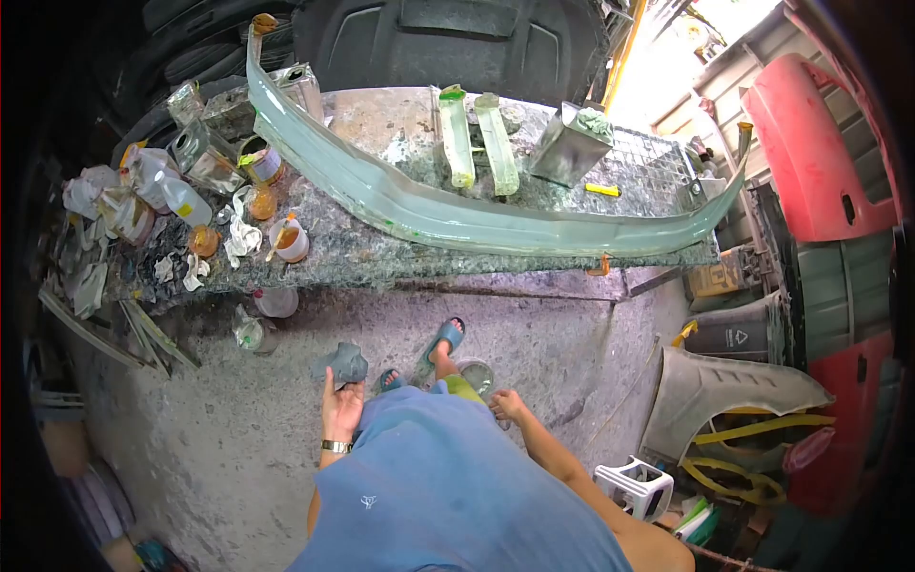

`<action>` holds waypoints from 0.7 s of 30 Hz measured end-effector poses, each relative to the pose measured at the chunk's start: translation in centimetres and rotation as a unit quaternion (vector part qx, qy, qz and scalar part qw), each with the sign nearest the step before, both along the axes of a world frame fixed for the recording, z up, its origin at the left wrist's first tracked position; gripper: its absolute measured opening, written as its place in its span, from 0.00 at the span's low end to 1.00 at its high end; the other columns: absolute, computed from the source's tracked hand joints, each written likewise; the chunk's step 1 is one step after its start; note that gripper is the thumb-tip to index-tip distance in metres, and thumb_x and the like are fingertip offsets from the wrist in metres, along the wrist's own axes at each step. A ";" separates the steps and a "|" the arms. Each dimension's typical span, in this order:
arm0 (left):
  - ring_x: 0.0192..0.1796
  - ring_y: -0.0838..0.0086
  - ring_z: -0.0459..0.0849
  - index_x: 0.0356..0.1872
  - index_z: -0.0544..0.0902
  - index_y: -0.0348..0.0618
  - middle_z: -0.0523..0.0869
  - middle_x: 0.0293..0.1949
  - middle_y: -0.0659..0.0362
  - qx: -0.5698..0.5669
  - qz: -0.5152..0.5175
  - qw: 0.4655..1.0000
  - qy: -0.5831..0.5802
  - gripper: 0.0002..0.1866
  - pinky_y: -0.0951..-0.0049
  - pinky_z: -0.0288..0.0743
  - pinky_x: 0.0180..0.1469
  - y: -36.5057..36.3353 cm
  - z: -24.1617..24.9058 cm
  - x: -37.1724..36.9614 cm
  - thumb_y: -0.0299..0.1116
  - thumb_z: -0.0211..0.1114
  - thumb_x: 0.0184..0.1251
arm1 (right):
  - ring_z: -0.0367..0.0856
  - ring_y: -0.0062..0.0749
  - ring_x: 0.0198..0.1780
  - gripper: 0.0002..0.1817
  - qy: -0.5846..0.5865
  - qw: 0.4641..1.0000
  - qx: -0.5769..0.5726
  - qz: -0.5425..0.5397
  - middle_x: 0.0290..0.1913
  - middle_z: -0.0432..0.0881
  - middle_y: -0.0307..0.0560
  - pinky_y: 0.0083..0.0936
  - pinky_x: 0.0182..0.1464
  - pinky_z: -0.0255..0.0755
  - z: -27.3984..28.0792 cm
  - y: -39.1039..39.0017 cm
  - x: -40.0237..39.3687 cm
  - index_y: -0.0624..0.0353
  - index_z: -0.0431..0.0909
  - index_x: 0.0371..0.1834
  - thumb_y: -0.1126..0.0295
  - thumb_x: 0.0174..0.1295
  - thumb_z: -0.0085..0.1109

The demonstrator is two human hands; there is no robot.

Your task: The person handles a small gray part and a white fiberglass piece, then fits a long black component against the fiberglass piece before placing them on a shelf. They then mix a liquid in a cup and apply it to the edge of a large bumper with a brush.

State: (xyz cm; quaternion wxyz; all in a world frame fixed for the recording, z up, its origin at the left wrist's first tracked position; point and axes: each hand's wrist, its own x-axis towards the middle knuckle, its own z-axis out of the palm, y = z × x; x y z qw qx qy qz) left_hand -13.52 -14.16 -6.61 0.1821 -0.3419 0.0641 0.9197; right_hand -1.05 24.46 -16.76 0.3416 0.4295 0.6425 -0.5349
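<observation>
In the head view my left hand (342,408), with a watch on its wrist, is closed on the lower edge of a grey, irregular flat sheet (345,362). Its exact kind I cannot make out. On the other side of my body, my right hand (507,406) hangs low with its fingers curled together. Whether anything small lies in those fingers is hidden. Ahead of both hands, a long, curved, pale grey-green car bumper (410,205) lies across the worktable (372,272), apart from either hand.
Two green-white strips (496,143), a metal can (570,143) and a yellow piece (602,190) lie behind the bumper. Cups, bottles (183,198) and rags crowd the table's left end. A white stool (633,484) and a car fender (715,391) stand at right.
</observation>
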 end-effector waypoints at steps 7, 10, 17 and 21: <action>0.52 0.58 0.80 0.52 0.74 0.33 0.81 0.50 0.47 0.018 0.025 1.000 -0.005 0.22 0.66 0.83 0.49 -0.1 -0.8 0.0 0.42 0.62 0.67 | 0.80 0.30 0.32 0.15 0.020 1.000 -0.001 -0.024 0.37 0.82 0.44 0.28 0.33 0.76 0.0 -0.6 -0.8 0.59 0.76 0.49 0.64 0.63 0.53; 0.52 0.59 0.81 0.52 0.73 0.33 0.81 0.50 0.47 0.013 0.029 0.999 -0.011 0.22 0.66 0.83 0.50 0.1 -0.6 0.0 0.42 0.62 0.68 | 0.81 0.34 0.40 0.17 0.005 1.000 0.001 0.009 0.45 0.82 0.49 0.31 0.41 0.77 0.1 -0.5 -1.1 0.58 0.74 0.56 0.63 0.68 0.49; 0.49 0.63 0.82 0.50 0.76 0.35 0.82 0.47 0.50 -0.005 0.017 1.000 -0.004 0.21 0.66 0.80 0.53 0.6 0.5 0.0 0.44 0.62 0.67 | 0.81 0.33 0.39 0.17 0.006 1.000 0.006 0.009 0.43 0.82 0.48 0.33 0.39 0.77 -0.5 -0.1 -0.8 0.58 0.74 0.55 0.62 0.68 0.50; 0.50 0.62 0.82 0.50 0.75 0.34 0.82 0.49 0.49 0.019 0.005 1.000 0.018 0.21 0.66 0.81 0.52 0.2 -0.3 0.1 0.43 0.62 0.67 | 0.81 0.31 0.36 0.16 0.002 0.999 0.008 0.039 0.38 0.83 0.47 0.33 0.39 0.77 -0.1 0.4 -1.2 0.59 0.77 0.52 0.63 0.66 0.52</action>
